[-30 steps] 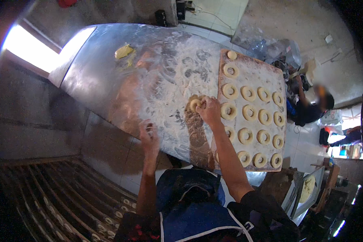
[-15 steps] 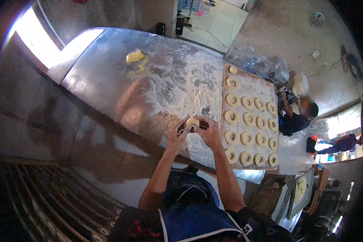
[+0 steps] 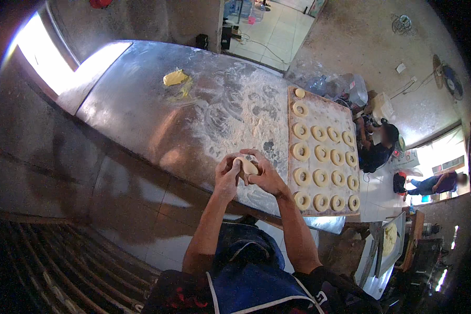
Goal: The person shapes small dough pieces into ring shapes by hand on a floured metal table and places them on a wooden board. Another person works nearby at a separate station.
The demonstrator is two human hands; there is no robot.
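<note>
Above the near edge of the floured metal table (image 3: pixel 125 104), a piece of pale dough (image 3: pixel 248 166) is held between both hands. My left hand (image 3: pixel 227 172) grips its left side, thumb on top. My right hand (image 3: pixel 266 175) curls round its right side, with fingers over the far edge. Whether the dough has a hole cannot be made out. Right of my hands, a floured board (image 3: pixel 311 104) carries rows of ring-shaped doughs (image 3: pixel 321 154) and a small round dough ball (image 3: pixel 299 93) at its far left corner.
A yellow lump of dough or fat (image 3: pixel 175 78) lies on the table's far part. Loose flour (image 3: pixel 261 120) covers the middle. Beyond the board are clear plastic containers (image 3: pixel 357 90) and a person in dark clothes (image 3: pixel 376 149). A tray with pale contents (image 3: pixel 390 238) stands lower right.
The dough between my hands has been turned and now shows a longer, tilted side. My fingers have shifted round it. The person beyond the board has moved slightly.
</note>
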